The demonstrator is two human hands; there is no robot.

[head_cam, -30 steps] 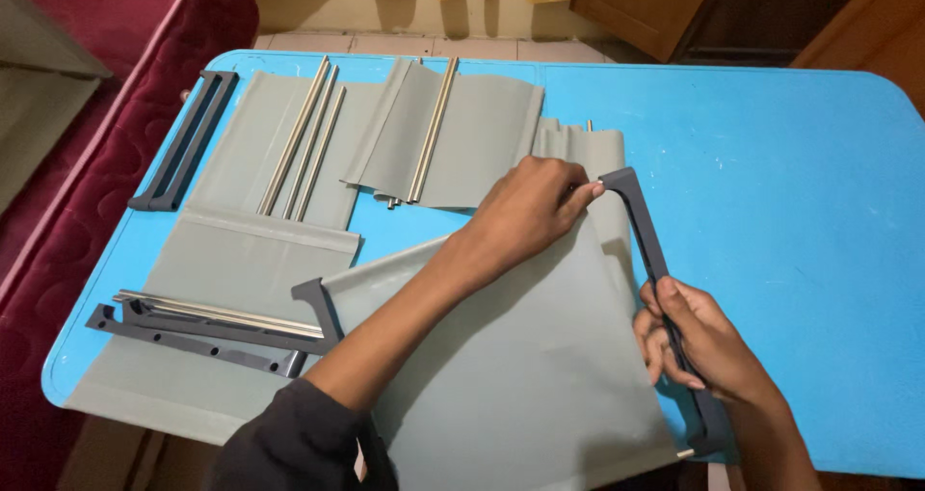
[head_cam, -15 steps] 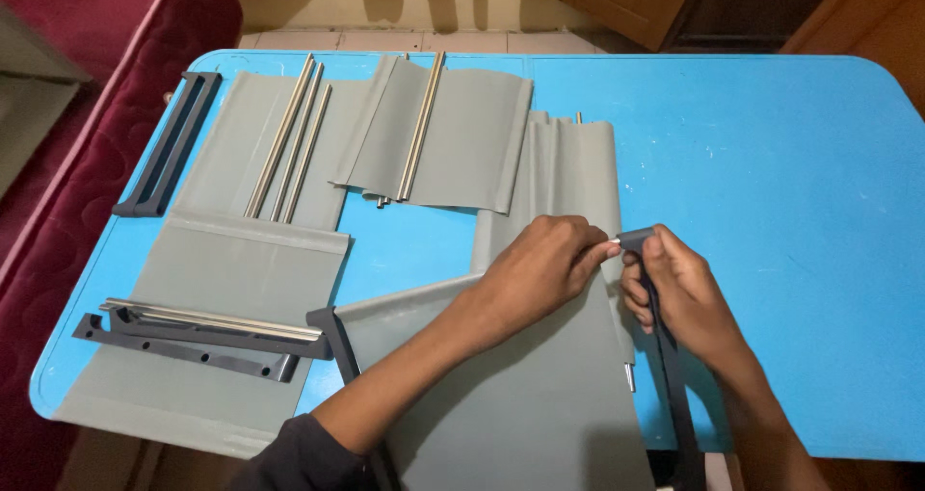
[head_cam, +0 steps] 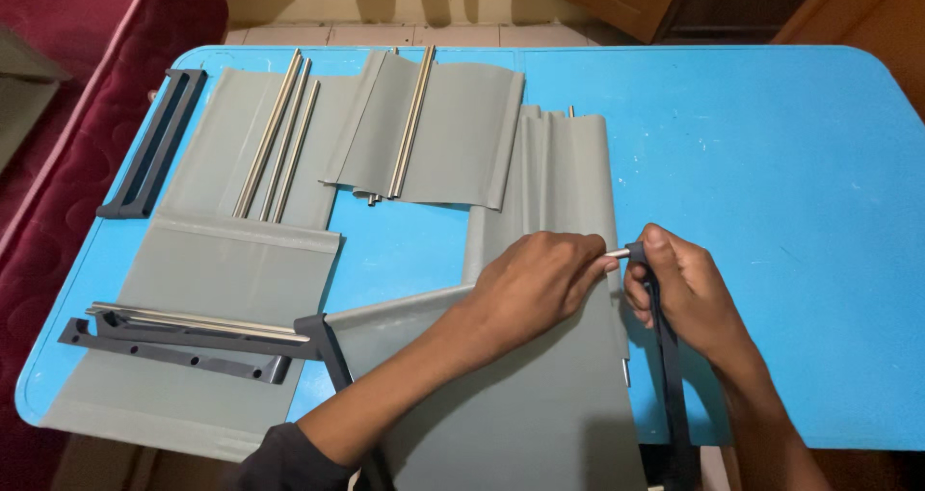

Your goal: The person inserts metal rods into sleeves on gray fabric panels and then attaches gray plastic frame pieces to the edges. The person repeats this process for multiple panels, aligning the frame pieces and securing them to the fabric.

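My left hand point(head_cam: 540, 284) lies on a grey fabric panel point(head_cam: 511, 414) at the table's near edge and pinches the end of a thin metal rod point(head_cam: 617, 253) that sticks out of the panel's hem. My right hand point(head_cam: 679, 293) grips the top end of a dark plastic side bar point(head_cam: 672, 395), held right against the rod's tip. A matching dark bar point(head_cam: 337, 356) sits at the panel's left edge. Both hands are close together, almost touching.
More grey fabric panels point(head_cam: 453, 144) with metal rods point(head_cam: 275, 139) lie across the blue table point(head_cam: 771, 163). A dark bracket point(head_cam: 154, 144) lies at the far left, another point(head_cam: 173, 351) with rods at the near left. A dark red cushion point(head_cam: 87, 115) borders the left side.
My right hand slid up the dark bar from its lower part to its top end. My left hand drew back toward me, and the two hands met at the rod's tip.
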